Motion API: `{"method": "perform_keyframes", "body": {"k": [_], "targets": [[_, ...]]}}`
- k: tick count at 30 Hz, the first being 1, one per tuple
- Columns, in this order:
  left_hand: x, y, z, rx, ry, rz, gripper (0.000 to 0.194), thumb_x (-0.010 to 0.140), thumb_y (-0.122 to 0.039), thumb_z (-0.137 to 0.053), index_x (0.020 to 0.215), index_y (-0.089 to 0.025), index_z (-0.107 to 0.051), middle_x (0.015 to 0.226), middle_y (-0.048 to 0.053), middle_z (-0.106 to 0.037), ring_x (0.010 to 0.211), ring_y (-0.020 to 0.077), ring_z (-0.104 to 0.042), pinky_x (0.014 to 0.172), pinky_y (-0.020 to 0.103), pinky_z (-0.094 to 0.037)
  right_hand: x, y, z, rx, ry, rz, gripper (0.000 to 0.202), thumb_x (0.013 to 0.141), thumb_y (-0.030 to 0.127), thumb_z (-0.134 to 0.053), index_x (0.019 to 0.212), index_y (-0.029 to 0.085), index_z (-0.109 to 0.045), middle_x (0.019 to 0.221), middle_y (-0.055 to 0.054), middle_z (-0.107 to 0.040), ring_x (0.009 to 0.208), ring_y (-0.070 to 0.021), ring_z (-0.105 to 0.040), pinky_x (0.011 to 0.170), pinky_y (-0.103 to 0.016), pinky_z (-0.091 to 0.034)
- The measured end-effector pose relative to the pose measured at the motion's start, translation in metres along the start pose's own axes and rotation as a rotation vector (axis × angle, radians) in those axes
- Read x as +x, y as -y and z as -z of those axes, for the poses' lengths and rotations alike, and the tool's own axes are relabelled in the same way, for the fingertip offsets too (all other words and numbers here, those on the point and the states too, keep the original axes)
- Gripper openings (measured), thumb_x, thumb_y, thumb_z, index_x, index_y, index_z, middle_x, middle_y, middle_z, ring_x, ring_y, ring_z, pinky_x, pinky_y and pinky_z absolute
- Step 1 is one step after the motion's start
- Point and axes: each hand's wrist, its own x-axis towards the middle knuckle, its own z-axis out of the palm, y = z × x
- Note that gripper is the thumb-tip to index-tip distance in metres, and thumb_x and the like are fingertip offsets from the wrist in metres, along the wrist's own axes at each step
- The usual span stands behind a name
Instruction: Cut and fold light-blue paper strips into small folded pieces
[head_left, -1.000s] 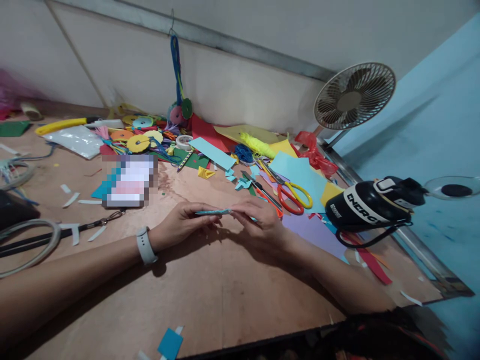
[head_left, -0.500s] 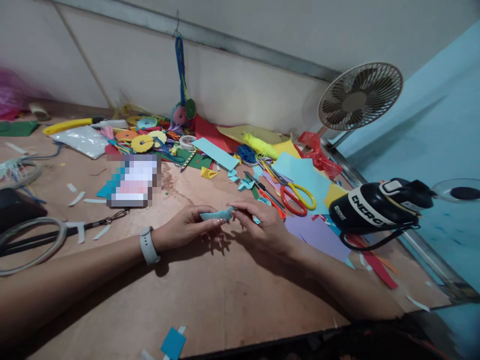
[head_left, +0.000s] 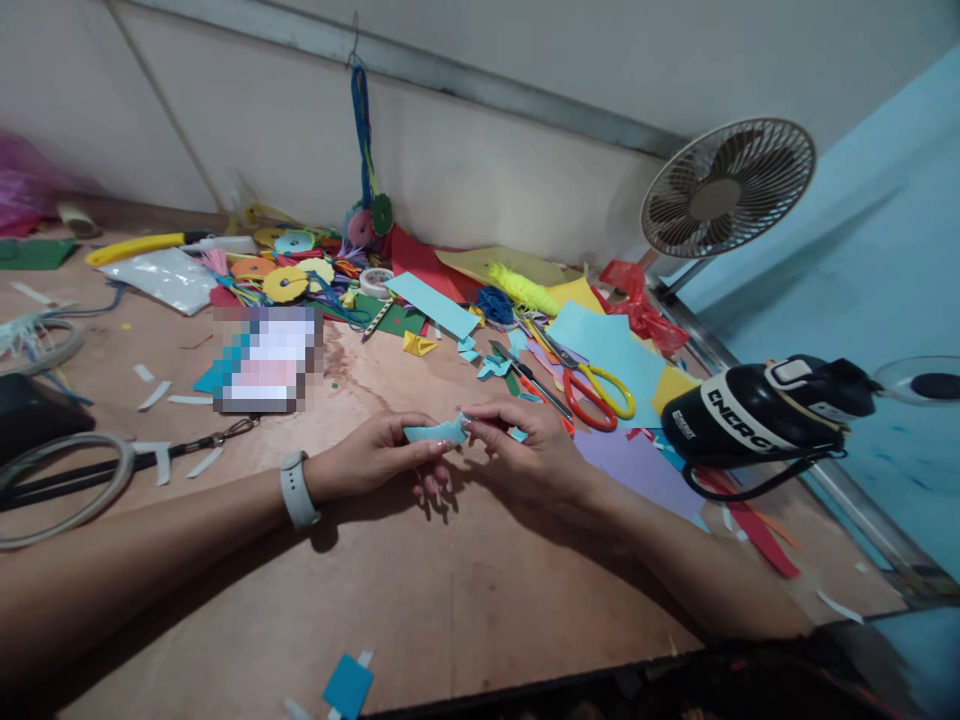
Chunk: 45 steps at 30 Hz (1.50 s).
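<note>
A small folded light-blue paper [head_left: 433, 433] is held between my two hands above the table's middle. My left hand [head_left: 390, 453], with a pale watch on its wrist, pinches the paper's left part between thumb and fingers. At the paper's right end, the thumb and index finger of my right hand [head_left: 517, 440] are closed on it. Light-blue paper scraps [head_left: 493, 368] and a small folded yellow paper [head_left: 418, 343] lie beyond my hands.
Scissors [head_left: 592, 385], coloured sheets [head_left: 611, 350] and a black bottle [head_left: 739, 415] are on the right. A phone [head_left: 271, 360] and a ring [head_left: 105, 490] are on the left. Yellow paper discs [head_left: 285, 285] lie at the back; a fan [head_left: 727, 190] stands back right.
The light-blue paper has tilted so that more of its face shows. My right hand's fingers have shifted slightly at its right end. The view has moved a little.
</note>
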Motion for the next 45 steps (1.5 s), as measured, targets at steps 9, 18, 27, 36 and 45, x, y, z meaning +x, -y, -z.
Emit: {"method": "perform_keyframes", "body": {"k": [9,18,27,36,45], "targets": [[-0.002,-0.001,0.000,0.034,-0.020,0.000,0.038,0.082,-0.048,-0.073,0.092,-0.014,-0.062,0.074,0.003,-0.073,0.062,0.0131,-0.069,0.062,0.026,-0.057,0.004,0.006,0.010,0.382,0.152,-0.428,0.026,0.087,0.040,-0.067,0.098,0.017,-0.073,0.068,0.000,-0.066,0.049,-0.0073,-0.053,0.045,-0.020,-0.044],[-0.002,0.002,0.001,0.028,0.012,0.033,0.032,0.086,-0.044,-0.070,0.093,-0.014,-0.062,0.073,0.003,-0.072,0.060,0.0124,-0.068,0.059,0.024,-0.054,-0.002,0.003,0.000,0.018,0.026,-0.041,0.017,0.093,0.028,-0.061,0.102,0.019,-0.073,0.086,-0.004,-0.073,0.072,-0.0120,-0.065,0.065,-0.026,-0.054],[-0.001,-0.005,-0.001,0.095,0.008,-0.030,0.035,0.086,-0.048,-0.068,0.091,-0.014,-0.063,0.068,0.001,-0.070,0.056,0.0115,-0.065,0.055,0.022,-0.053,0.000,0.006,0.005,0.076,0.065,-0.077,0.016,0.092,0.025,-0.063,0.102,0.018,-0.073,0.087,-0.003,-0.073,0.072,-0.0115,-0.066,0.065,-0.024,-0.053],[-0.001,-0.004,-0.001,0.051,0.033,-0.005,0.038,0.085,-0.047,-0.071,0.098,-0.013,-0.061,0.066,0.000,-0.070,0.055,0.0105,-0.064,0.055,0.022,-0.053,-0.003,0.008,-0.001,0.015,0.089,-0.004,0.018,0.094,0.022,-0.060,0.103,0.016,-0.074,0.090,-0.005,-0.075,0.075,-0.0113,-0.067,0.068,-0.023,-0.052],[0.000,-0.007,-0.001,0.124,-0.008,-0.013,0.035,0.088,-0.048,-0.066,0.089,-0.014,-0.058,0.063,-0.001,-0.067,0.052,0.0098,-0.061,0.051,0.020,-0.049,0.001,0.000,0.003,0.059,0.081,0.016,0.016,0.093,0.022,-0.062,0.103,0.019,-0.074,0.092,-0.004,-0.073,0.084,-0.0130,-0.065,0.079,-0.028,-0.052]]}}
